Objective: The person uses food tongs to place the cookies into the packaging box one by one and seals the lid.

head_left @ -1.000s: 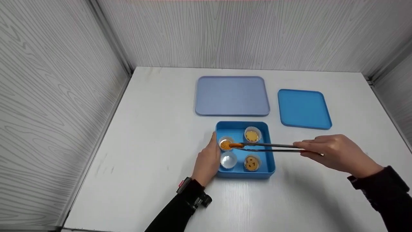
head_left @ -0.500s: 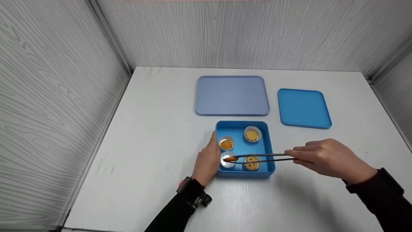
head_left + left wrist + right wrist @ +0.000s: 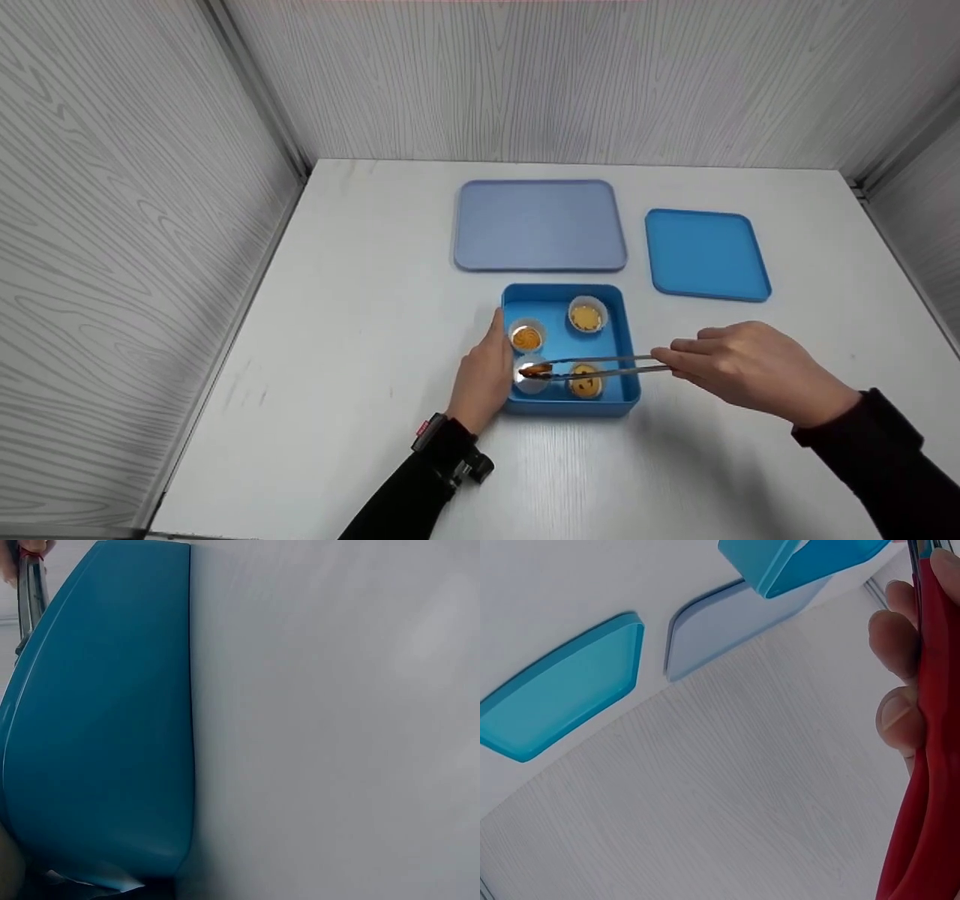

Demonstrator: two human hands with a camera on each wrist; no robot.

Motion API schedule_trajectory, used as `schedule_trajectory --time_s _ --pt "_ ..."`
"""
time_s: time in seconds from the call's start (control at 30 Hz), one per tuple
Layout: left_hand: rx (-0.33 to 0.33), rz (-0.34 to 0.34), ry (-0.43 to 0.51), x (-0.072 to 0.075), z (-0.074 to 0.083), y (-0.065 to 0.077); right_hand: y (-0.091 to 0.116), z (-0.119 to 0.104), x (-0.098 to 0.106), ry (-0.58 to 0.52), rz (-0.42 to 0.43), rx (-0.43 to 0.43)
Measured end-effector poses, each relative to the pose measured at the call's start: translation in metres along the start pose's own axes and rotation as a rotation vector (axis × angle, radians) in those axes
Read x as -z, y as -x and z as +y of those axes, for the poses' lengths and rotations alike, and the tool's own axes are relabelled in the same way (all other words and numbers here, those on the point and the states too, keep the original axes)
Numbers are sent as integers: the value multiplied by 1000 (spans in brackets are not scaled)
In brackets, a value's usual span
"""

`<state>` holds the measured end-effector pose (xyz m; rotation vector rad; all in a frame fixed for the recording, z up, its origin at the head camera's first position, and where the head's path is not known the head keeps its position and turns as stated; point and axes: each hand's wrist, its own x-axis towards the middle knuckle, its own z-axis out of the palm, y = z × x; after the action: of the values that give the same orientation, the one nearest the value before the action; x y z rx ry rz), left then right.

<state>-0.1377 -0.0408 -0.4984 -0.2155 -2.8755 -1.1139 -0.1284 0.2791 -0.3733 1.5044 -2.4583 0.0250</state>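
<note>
My right hand grips a pair of tongs; their red handle shows in the right wrist view. Between the tong tips is a brown-orange cookie, over or inside the front-left paper cup of a blue box. My left hand lies along the box's left wall with its visible finger extended, touching it. Other cups hold a swirled cookie, a pale round cookie and a spotted cookie, which the tongs partly cross.
Behind the box lies a lavender tray. A smaller blue tray is to its right. Grained panels close off the back and sides of the white table.
The tongs have carried the cookie from beside the swirled one forward to the front-left cup, and their tips now sit lower there. My left hand has stayed on the box.
</note>
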Motion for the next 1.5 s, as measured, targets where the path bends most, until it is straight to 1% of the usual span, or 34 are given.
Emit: schedule_trajectory --time_s 0.23,0.4,0.5,0.63,0.8,0.93,1.1,1.23,1.33,1.5 --pt "-1 4 -4 0 0 0 -2 -1 -3 79 -47 26" --pt "-5 8 -1 0 -1 0 -3 -2 -5 101 -32 35" --pt "-9 13 -2 0 0 1 -4 -1 -5 96 -11 34" --pt "-12 17 1 0 0 1 -3 0 -3 77 -9 20" --pt "-11 15 8 0 0 1 -2 3 4 63 -16 -3" --pt "0 9 15 1 0 1 1 4 10 47 9 -12" --pt "4 7 19 1 0 1 4 6 17 30 6 -30" --pt "3 9 7 0 0 1 6 8 23 18 19 -28" --pt "7 8 6 0 0 1 8 10 26 20 17 -30" --pt "8 16 9 -1 -1 1 12 12 30 51 52 -30"
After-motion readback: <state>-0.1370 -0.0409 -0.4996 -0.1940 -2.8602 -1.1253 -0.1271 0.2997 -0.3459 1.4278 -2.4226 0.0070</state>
